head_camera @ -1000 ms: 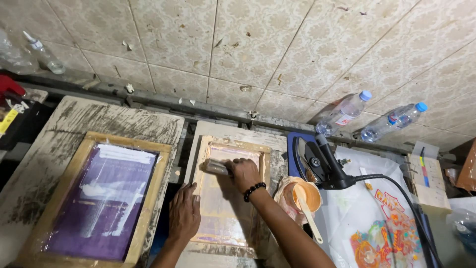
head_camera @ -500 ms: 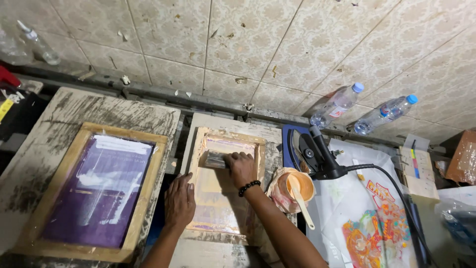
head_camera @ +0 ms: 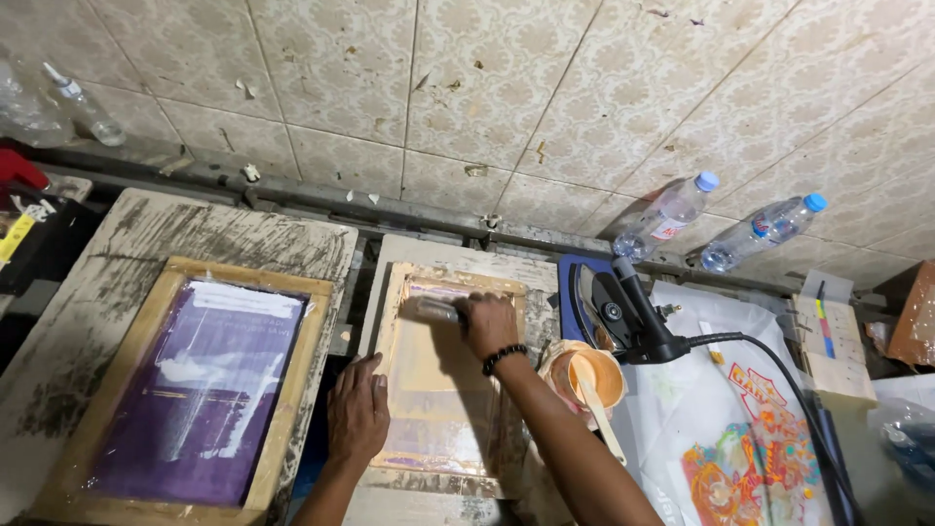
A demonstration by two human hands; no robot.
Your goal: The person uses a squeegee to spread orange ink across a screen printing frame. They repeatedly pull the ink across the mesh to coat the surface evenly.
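Observation:
A small wooden printing screen frame [head_camera: 399, 321] lies flat on a paint-stained board, its mesh coated in pale peach ink. My right hand [head_camera: 487, 326], with a black bead bracelet on the wrist, grips a squeegee [head_camera: 429, 310] at the far end of the mesh. My left hand [head_camera: 357, 414] lies flat, fingers spread, pressing on the frame's left rail near its front corner. A bowl of peach ink [head_camera: 589, 375] with a stirring stick stands just right of the frame.
A bigger wooden screen with purple mesh [head_camera: 200, 385] lies to the left. A black heat gun [head_camera: 633, 312] with a cord rests on the right, above printed fabric [head_camera: 750, 458]. Two plastic bottles [head_camera: 667, 214] lean on the tiled wall.
The view has shifted slightly. My right hand stays on the squeegee at the far end of the mesh, and my left hand stays on the frame's left rail.

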